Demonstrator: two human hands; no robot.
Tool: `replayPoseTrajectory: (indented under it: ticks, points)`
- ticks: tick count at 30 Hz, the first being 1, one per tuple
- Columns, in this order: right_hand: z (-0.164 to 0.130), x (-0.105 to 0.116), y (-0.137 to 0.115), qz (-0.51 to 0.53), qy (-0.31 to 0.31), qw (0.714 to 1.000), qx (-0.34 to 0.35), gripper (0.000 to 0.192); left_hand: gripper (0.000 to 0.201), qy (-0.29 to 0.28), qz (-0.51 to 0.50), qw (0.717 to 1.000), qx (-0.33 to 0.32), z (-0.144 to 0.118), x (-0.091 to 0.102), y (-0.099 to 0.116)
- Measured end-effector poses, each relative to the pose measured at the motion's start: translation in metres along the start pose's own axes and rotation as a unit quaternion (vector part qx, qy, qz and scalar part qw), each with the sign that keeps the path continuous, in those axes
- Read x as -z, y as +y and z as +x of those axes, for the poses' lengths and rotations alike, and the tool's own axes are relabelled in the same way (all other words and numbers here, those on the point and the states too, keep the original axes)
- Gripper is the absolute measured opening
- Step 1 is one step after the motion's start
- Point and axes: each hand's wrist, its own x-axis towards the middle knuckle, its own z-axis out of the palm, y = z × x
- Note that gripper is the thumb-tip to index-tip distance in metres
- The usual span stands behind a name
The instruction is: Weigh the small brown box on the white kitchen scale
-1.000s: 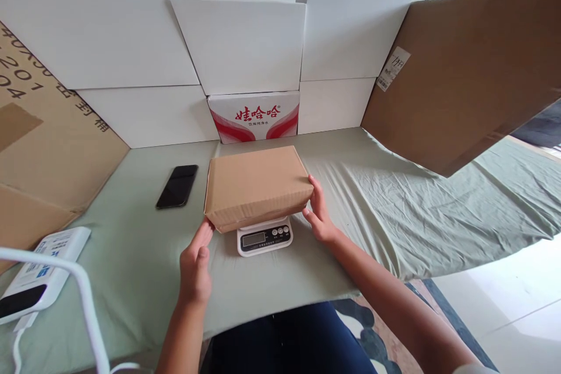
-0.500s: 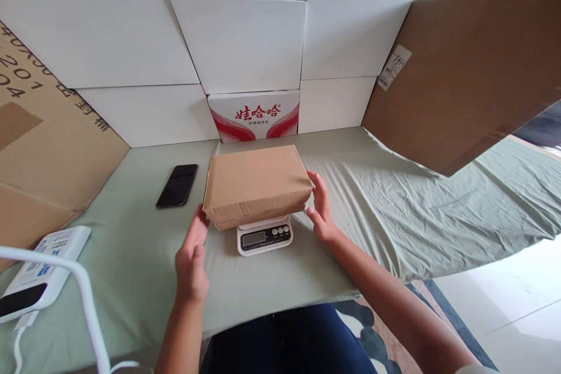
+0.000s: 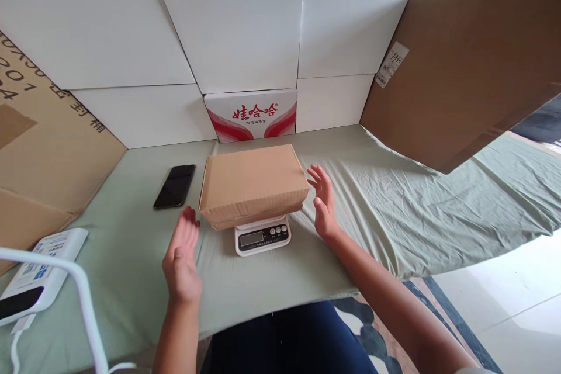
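A brown cardboard box (image 3: 254, 181) rests on a small white digital kitchen scale (image 3: 263, 237), covering its weighing plate. The scale's front panel, with a display and several round buttons, sticks out toward me; no reading can be made out. Just off the box's left side, my left hand (image 3: 183, 260) is held with fingers stretched out, holding nothing. My right hand (image 3: 323, 201) is at the box's right side, fingers spread and apart from the cardboard. Left of the box, a black smartphone (image 3: 175, 186) lies on the green cloth.
White boxes (image 3: 236, 44) are stacked along the back, above a red-and-white printed carton (image 3: 254, 115). Large cardboard panels stand at left (image 3: 48, 158) and right (image 3: 460, 70). A white power bank-like device (image 3: 41, 274) with a cable lies at the left on the green cloth (image 3: 350, 187).
Both hands have moved outward from the box, my left hand to the left and my right slightly to the right. The box stays on the scale.
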Motion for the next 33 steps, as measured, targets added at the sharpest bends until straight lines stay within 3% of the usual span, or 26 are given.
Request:
replayPoseTrajectory:
  ticks: [4, 13, 19, 23, 26, 29, 33]
  points:
    - [0.000, -0.001, -0.002, 0.030, -0.035, 0.999, -0.012, 0.068, 0.070, -0.014, 0.002, 1.000, 0.007, 0.000, 0.000, -0.002]
    - [0.001, -0.002, 0.002, 0.035, -0.057, 0.997, -0.030, 0.085, 0.072, -0.043, 0.022, 0.997, 0.052, 0.001, -0.004, -0.001]
    - [-0.001, -0.004, -0.008, 0.042, -0.103, 0.993, -0.038, 0.089, 0.081, -0.083, 0.026, 0.989, 0.120, -0.001, 0.000, -0.012]
    - [0.006, -0.001, -0.019, 0.047, -0.102, 0.993, -0.033, 0.090, 0.085, -0.095, 0.032, 0.986, 0.131, 0.003, 0.001, -0.009]
    - [0.027, 0.001, -0.030, 0.054, -0.082, 0.995, -0.008, 0.088, 0.079, -0.095, 0.022, 0.989, 0.109, 0.026, -0.010, 0.005]
    - [0.060, -0.006, -0.032, 0.060, -0.064, 0.996, 0.003, 0.089, 0.071, -0.091, -0.027, 0.993, 0.074, 0.066, -0.034, 0.011]
    - [0.095, -0.031, -0.006, 0.055, -0.054, 0.997, -0.003, 0.092, 0.091, -0.085, -0.057, 0.992, 0.080, 0.113, -0.068, -0.018]
